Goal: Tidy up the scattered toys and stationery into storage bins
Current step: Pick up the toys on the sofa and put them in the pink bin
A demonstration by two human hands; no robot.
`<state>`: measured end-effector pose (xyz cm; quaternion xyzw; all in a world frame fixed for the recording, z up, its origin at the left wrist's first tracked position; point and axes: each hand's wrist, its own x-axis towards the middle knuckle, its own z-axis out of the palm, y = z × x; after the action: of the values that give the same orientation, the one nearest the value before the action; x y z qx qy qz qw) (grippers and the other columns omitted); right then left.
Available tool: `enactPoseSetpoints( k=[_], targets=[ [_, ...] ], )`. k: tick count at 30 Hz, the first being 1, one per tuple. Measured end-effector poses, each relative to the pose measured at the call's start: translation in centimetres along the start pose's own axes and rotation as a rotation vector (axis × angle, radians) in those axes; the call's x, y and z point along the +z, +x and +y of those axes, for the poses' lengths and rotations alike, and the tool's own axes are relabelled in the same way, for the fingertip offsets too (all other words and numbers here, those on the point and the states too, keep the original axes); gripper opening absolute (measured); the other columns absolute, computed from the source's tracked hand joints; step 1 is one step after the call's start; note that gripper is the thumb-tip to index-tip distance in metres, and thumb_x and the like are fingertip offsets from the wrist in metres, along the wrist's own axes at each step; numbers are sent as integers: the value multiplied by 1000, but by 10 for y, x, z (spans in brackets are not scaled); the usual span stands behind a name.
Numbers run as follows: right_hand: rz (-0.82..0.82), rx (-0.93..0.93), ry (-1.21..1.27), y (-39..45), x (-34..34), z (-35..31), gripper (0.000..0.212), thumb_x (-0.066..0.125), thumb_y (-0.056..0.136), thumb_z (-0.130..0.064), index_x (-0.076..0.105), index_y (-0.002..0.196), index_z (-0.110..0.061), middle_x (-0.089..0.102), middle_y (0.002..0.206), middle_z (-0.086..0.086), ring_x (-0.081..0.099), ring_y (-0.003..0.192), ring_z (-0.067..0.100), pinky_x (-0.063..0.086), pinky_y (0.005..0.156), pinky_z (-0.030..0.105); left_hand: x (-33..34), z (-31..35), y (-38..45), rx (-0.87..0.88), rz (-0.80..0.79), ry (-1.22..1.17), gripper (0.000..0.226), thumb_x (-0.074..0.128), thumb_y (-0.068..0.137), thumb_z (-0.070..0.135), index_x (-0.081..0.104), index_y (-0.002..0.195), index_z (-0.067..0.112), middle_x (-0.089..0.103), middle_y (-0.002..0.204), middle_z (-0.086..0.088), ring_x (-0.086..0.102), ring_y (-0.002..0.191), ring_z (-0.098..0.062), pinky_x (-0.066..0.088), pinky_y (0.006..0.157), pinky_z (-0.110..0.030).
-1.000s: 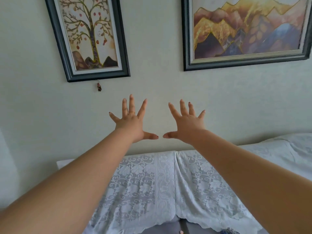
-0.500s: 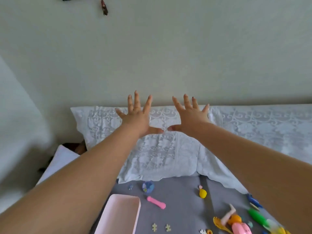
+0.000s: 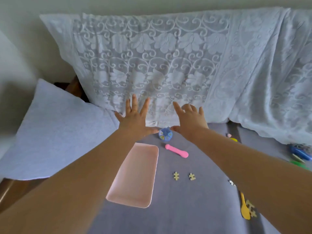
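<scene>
Both hands, left hand and right hand, fingers spread and released, flank a blue disc toy, pink tray at 6 o'clock.

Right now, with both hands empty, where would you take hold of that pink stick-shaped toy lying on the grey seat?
Pinch the pink stick toy across its narrow middle, coming straight down from above with the right hand. It lies flat on the grey seat, slanting from a thin end at upper left to a fatter end at lower right, with bare fabric along both long sides for fingers. The pink tray sits close by.
</scene>
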<state>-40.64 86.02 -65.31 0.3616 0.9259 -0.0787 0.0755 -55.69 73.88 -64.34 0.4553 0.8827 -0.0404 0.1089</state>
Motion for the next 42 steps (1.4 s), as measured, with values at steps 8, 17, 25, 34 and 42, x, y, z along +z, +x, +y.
enactPoseSetpoints(
  k=[8,17,25,34,42],
  targets=[
    [-114,23,88,48,122,-37,72,63,87,-31,25,148,-25,36,139,10,41,127,31,30,107,36,116,-60,40,98,24,-31,62,46,98,29,16,152,27,57,121,-12,54,110,-30,45,81,-38],
    [-238,126,154,108,220,-24,92,75,76,-21,20,149,-28,28,146,7,39,126,36,40,102,41,219,-73,121,3,30,-323,42,52,91,9,53,131,18,55,121,-11,55,111,-30,45,89,-39],
    [-167,108,110,136,274,-33,89,73,79,-40,18,148,-41,17,151,3,26,132,34,40,102,42,267,-60,169,-30,-115,-195,41,59,85,7,48,123,14,39,124,-14,56,99,-35,41,74,-36],
    [-29,417,478,134,248,-47,50,65,81,-28,42,125,-30,39,126,9,37,115,31,39,82,33,250,-63,154,-46,58,-508,20,56,80,3,48,98,9,48,101,-11,53,76,-27,35,63,-28],
    [-7,0,566,52,224,-100,52,63,80,-23,51,130,-25,53,116,6,56,102,33,40,82,35,224,-77,46,-129,203,-608,14,47,77,-5,53,82,7,52,86,-7,48,76,-23,30,63,-26]
  ],
)
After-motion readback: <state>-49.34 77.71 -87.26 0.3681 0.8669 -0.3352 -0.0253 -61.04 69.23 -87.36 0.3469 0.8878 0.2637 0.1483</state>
